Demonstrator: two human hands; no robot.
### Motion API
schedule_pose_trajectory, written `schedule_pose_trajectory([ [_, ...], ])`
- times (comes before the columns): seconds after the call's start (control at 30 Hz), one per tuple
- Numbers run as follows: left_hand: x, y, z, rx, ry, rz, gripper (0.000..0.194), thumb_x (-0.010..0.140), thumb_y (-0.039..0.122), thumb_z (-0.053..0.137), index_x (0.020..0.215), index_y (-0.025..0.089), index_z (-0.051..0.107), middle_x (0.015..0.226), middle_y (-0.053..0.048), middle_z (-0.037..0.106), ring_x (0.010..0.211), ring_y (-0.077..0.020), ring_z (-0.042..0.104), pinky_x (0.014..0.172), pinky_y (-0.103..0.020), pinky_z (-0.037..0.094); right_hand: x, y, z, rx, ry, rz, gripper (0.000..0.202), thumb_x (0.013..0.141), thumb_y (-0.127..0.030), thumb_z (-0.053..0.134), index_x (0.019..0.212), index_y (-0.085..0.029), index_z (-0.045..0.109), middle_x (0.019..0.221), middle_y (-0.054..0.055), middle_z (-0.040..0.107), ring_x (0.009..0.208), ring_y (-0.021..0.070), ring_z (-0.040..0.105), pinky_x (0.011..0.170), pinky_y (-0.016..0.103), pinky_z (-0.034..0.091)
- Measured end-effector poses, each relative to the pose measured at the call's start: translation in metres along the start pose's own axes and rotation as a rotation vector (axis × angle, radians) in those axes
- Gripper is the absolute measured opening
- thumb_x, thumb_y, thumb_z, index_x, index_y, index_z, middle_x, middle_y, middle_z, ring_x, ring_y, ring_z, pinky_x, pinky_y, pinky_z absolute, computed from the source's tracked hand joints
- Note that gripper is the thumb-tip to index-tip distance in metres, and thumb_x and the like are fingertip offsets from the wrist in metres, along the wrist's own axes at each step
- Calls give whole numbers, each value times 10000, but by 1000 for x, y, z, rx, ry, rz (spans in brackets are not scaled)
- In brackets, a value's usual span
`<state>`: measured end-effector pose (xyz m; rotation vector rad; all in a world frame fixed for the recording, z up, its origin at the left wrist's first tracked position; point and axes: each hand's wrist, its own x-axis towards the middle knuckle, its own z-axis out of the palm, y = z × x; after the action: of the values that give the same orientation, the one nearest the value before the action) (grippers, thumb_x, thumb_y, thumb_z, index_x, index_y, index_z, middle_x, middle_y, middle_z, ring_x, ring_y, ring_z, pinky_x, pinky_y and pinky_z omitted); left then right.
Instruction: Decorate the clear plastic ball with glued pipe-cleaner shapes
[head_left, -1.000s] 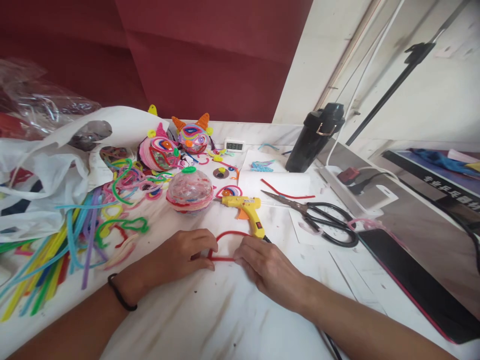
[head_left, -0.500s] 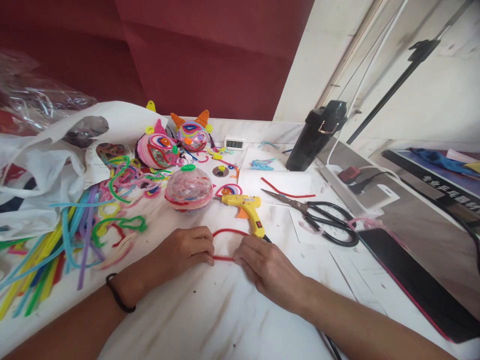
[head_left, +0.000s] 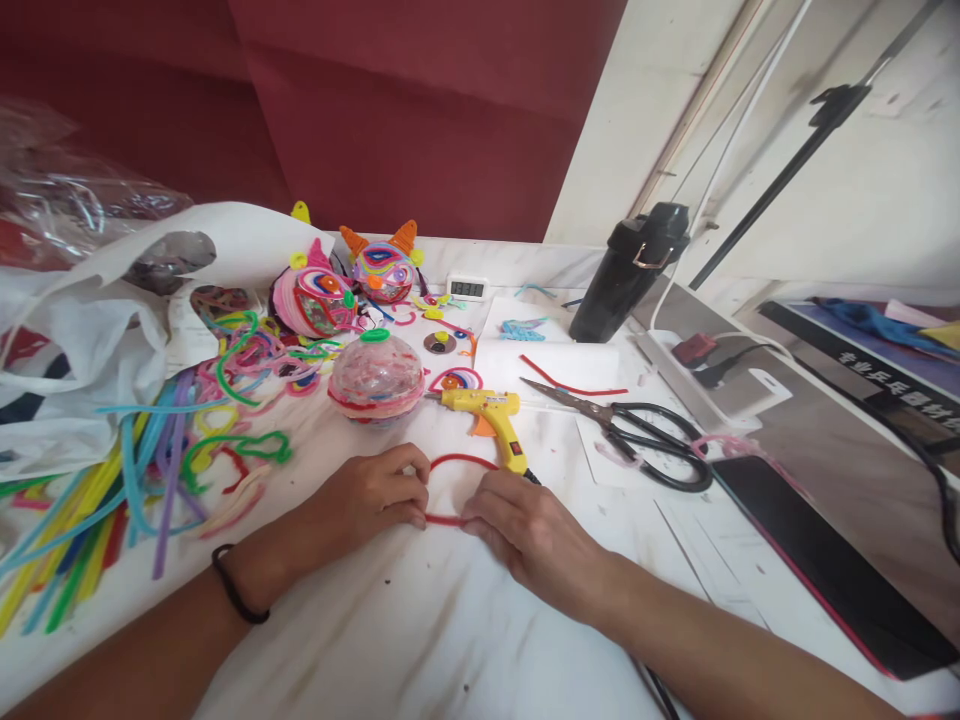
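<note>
A red pipe cleaner [head_left: 459, 459], bent into a loop, lies low over the white tabletop between my two hands. My left hand [head_left: 386, 488] pinches its left side with curled fingers. On the right side, my right hand [head_left: 517, 520] grips it too, with the fingertips partly hidden. Just beyond the loop is a yellow glue gun [head_left: 491, 415], its nozzle pointing left at a clear ball [head_left: 379, 375] banded with pink and red pipe cleaner and topped by a green coil. Scissors [head_left: 622, 425] with black handles lie right of the glue gun.
Loose coloured pipe cleaners [head_left: 97, 520] spread on the left beside a white plastic bag [head_left: 75, 380]. Two decorated balls [head_left: 382, 270] with ears stand at the back near a small digital clock [head_left: 468, 289]. A black bottle [head_left: 630, 270], a power strip [head_left: 720, 390] and a phone [head_left: 825, 560] are on the right.
Both hands keep their hold on the red pipe cleaner, and the fingers have shifted only slightly. The view has moved a touch.
</note>
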<state>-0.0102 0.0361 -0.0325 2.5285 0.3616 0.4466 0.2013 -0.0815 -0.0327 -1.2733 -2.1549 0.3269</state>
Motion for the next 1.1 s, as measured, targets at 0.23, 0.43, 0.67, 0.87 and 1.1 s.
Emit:
schedule_pose_trajectory([
  [0.23,2,0,-1,-13,-11,43,252,970,246,515,756,172,626,892,-2,610,775,-112,603,713,-192,453,1,-1,-4,36,-12,7,194,970,-228,506,882,-129,649,826,85,613,749,188,592,681,305,527],
  [0.43,2,-5,0,-27,18,121,261,976,261,506,756,177,621,890,-17,615,824,-138,585,740,-217,461,2,13,-35,-31,166,-27,132,947,-165,530,987,-128,651,925,117,642,853,199,609,750,314,528],
  [0.67,0,-9,1,-29,36,125,233,969,243,516,778,182,636,900,-18,624,850,-147,593,772,-230,469,4,26,-58,-173,-98,-96,133,901,-231,641,1012,-167,675,1106,89,683,1138,267,505,931,425,409],
  [0.87,-1,-9,1,48,65,117,239,952,228,533,741,188,638,1005,-45,624,958,-180,587,837,-262,470,4,25,-40,-263,-128,-85,206,867,-289,698,1021,-153,674,1175,86,684,1208,282,484,931,434,322],
  [1.1,-5,-14,6,70,61,53,252,946,242,533,729,199,654,1208,-52,594,1103,-210,559,936,-300,455,4,23,-36,-227,-72,-45,36,859,-166,679,894,-166,669,1073,40,722,1152,256,529,913,412,292],
])
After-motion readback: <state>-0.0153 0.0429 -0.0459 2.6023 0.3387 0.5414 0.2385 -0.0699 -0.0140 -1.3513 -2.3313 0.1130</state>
